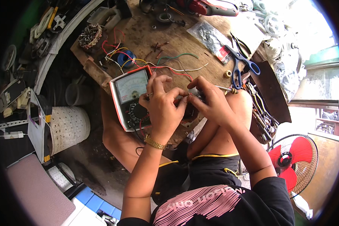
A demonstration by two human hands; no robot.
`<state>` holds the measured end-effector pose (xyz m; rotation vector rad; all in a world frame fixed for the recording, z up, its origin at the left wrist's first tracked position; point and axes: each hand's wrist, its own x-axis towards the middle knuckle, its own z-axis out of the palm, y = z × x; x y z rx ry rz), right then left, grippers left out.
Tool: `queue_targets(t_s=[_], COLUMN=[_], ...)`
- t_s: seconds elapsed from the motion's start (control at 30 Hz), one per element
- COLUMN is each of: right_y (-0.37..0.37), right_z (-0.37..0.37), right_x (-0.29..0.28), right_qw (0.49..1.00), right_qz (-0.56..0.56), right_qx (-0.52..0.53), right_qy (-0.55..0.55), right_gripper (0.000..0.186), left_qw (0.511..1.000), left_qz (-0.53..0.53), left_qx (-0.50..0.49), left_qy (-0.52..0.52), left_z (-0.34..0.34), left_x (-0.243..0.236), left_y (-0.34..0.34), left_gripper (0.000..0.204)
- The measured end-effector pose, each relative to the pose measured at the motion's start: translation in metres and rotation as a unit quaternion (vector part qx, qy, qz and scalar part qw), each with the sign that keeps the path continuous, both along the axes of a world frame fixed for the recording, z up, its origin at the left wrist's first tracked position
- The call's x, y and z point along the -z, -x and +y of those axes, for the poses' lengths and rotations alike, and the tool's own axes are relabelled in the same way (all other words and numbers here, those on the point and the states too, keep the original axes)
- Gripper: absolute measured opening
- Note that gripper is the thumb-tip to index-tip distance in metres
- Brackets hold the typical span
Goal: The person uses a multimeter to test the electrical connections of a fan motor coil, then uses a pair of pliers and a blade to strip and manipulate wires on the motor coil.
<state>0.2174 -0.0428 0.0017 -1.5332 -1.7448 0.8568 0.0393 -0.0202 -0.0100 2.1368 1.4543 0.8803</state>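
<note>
Both my hands meet over the near edge of the workbench. My left hand has its thumb and index fingertip pinched together, the other fingers raised; what they grip is too small to name. My right hand is closed opposite it, fingertips touching the same spot, with a grey metallic part partly hidden behind the fingers. From behind that hand a thin metal rod sticks out toward a brass-coloured piece by my knee. Next to my left hand an analog multimeter in a red-edged case leans on the bench edge.
Loose wires, a blue spool, scissors, a plastic bag and a brass ring lie on the wooden bench. A tool box with pliers stands right, above a red-bladed fan. A bucket stands left.
</note>
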Motion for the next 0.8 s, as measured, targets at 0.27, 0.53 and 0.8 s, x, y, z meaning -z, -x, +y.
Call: queue_targets(t_s=[0.27,0.53,0.8], right_y=[0.006,-0.011,-0.019], right_z=[-0.001,-0.002,-0.139], right_x=[0.004,-0.032,-0.01], right_qw=[1.0,0.957,0.815], right_qz=[0.012,0.25,0.448], right_qx=[0.016,0.108,0.221], right_qy=[-0.015,0.102,0.295], right_gripper=[0.025,0.019,0.057], left_qw=[1.0,1.0,1.0], left_qz=[0.008,-0.01,0.02], left_qx=[-0.004,0.001,-0.011], left_qy=[0.0,-0.003,0.008], left_z=[-0.001,0.0,-0.002], left_x=[-0.003,0.0,-0.003], left_y=[-0.001,0.0,-0.003], left_gripper=[0.01,0.012,0.012])
